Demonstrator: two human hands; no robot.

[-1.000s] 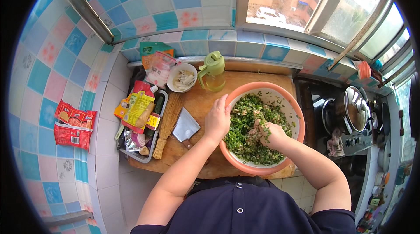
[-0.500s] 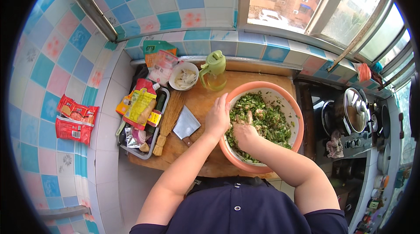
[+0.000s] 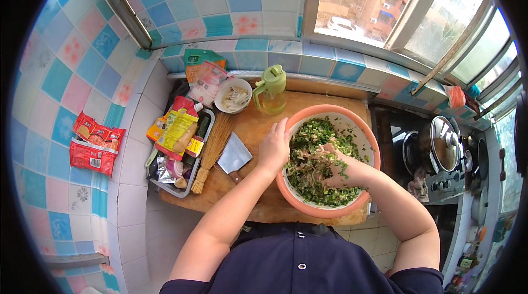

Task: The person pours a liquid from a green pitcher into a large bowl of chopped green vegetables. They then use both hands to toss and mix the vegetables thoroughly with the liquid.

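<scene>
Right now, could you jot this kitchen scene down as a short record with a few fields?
Setting: wooden worktop beside a tiled wall
Left hand: gripping the rim of the round orange plastic basin
Right hand: buried in the chopped green and pink filling inside the basin
Nearby: steel cleaver, straw brush, green-lidded oil jug, small white bowl, grey tray of packets

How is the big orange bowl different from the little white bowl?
The big orange bowl is much wider than the little white bowl. The orange one holds chopped greens mixed with meat; the white one holds pale slices. The orange bowl has the left hand on its rim; nothing touches the white bowl. Both are round and sit on the wooden board.
</scene>
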